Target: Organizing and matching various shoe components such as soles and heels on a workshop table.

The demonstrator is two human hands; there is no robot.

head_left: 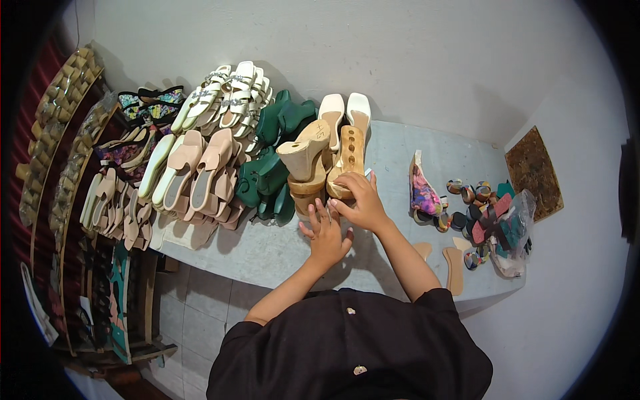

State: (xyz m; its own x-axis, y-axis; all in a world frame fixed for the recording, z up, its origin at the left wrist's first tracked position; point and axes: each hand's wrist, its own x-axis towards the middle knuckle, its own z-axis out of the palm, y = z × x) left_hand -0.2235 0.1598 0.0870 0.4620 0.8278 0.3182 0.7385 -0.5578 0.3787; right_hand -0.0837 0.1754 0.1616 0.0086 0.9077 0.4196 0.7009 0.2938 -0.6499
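- Rests the right hand (363,205) on the near end of a holed wooden shoe piece (351,153), with bent fingers; cannot tell if clamped.
- Spreads the left hand (327,241), with fingers apart, at the stacked wooden pieces (303,162) alongside.
- Has these pieces on the grey table (393,160), beside green shoes (263,175).
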